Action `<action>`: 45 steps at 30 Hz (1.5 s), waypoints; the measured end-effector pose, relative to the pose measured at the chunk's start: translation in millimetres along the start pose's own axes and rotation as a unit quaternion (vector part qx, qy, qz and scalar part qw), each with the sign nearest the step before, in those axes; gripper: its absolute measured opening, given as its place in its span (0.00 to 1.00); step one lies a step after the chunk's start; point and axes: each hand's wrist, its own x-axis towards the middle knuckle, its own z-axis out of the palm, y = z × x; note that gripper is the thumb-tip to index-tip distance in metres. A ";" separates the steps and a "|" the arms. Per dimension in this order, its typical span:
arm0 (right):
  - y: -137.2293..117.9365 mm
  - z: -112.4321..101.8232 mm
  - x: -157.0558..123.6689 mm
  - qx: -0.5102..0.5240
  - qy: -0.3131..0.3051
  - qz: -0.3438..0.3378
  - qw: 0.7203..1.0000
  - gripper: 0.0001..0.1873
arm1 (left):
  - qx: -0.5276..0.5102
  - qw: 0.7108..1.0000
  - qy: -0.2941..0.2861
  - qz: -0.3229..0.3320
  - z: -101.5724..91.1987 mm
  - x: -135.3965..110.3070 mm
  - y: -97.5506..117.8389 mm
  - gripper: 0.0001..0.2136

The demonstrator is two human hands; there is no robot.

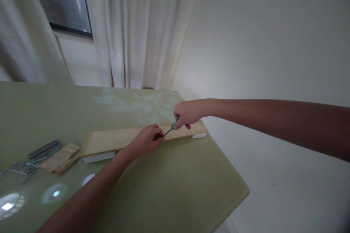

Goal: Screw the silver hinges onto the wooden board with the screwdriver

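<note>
My right hand (188, 113) is closed around the green handle of a screwdriver (174, 123). Its thin shaft slants down and left to the fingertips of my left hand (146, 139). Those fingers are pinched together at the shaft's tip, by the front edge of a long pale wooden board (106, 141); whatever lies between them is hidden. The board rests raised on a white block (100, 157) near its left end and another white block (199, 135) under its right end.
Left of the board lie a smaller wood piece (60, 158), dark metal strips (43, 149) and a metal plate (22, 168) with thin rods. The green table (175, 189) ends at a right corner beside a pale wall (273, 51). Curtains (142, 25) hang behind.
</note>
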 end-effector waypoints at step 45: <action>-23.7 105.7 50.1 0.338 0.587 -0.174 0.715 0.19 | 0.008 0.999 -0.023 -0.028 4.0 -8.6 -16.3 0.05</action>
